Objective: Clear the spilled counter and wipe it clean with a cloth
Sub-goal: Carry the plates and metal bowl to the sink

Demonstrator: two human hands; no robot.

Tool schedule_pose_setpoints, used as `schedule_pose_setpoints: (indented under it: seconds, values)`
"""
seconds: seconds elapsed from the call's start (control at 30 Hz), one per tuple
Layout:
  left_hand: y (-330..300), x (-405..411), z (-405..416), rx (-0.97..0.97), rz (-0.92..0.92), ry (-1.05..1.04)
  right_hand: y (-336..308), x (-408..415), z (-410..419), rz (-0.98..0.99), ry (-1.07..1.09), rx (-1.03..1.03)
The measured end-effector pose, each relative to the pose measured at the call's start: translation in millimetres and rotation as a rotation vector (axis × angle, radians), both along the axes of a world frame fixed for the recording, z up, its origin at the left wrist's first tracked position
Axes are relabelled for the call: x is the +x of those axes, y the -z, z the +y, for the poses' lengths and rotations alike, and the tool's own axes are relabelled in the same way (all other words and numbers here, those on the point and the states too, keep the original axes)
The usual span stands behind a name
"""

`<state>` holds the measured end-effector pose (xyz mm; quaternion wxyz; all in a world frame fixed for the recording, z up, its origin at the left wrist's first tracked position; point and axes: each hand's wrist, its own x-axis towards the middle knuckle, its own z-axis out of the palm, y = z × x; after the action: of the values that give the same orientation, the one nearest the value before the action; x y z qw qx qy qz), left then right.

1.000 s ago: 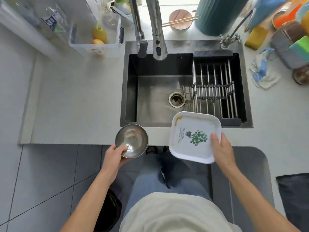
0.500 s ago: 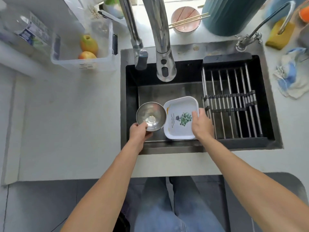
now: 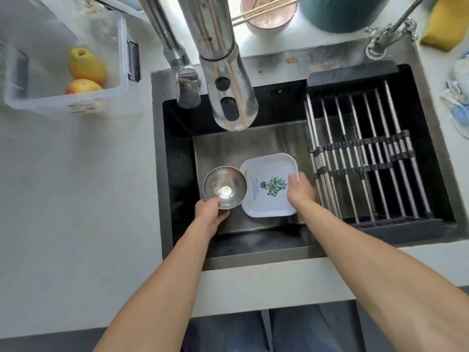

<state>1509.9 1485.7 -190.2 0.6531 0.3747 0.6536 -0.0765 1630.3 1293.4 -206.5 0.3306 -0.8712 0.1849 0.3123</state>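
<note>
Both my hands are down inside the dark sink (image 3: pixel 177 158). My left hand (image 3: pixel 210 212) grips the near rim of a small steel bowl (image 3: pixel 225 187), thumb on the rim. My right hand (image 3: pixel 300 190) holds the right edge of a white square plate (image 3: pixel 264 185) printed with a green plant, thumb on top. Bowl and plate are side by side low in the basin, touching or nearly so. A blue and white cloth (image 3: pixel 458 105) lies crumpled on the counter at the far right edge.
A large chrome faucet (image 3: pixel 223 72) hangs over the basin above the dishes. A metal roll-up rack (image 3: pixel 363 158) covers the sink's right half. A clear bin with fruit (image 3: pixel 83 69) stands left. A pink bowl with chopsticks (image 3: pixel 269 11), a small tap (image 3: pixel 390 34) and a yellow sponge (image 3: pixel 446 24) sit behind.
Both hands carried the bowl and plate from the counter's front edge over and down into the sink basin. My head leaned closer over the sink.
</note>
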Motion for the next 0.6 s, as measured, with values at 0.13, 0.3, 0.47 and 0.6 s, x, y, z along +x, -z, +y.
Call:
schedule_pose_setpoints:
  seconds: [0.13,0.3,0.47,0.6]
  values:
    - [12.9,-1.6,-0.2,0.011,-0.023,0.013,11.2,1.0,-0.7,-0.012,0.066,-0.007]
    - [19.0,-5.3,4.9,-0.003,-0.008,-0.024,17.4,1.2,-2.1,0.077,0.064,-0.1]
    - [13.5,-7.0,7.5,-0.006,0.02,0.001,10.4,-2.8,2.3,0.066,0.038,-0.162]
    - [-1.6,-12.0,7.8,0.016,0.033,0.09,-10.5,-4.9,3.2,0.104,0.056,-0.11]
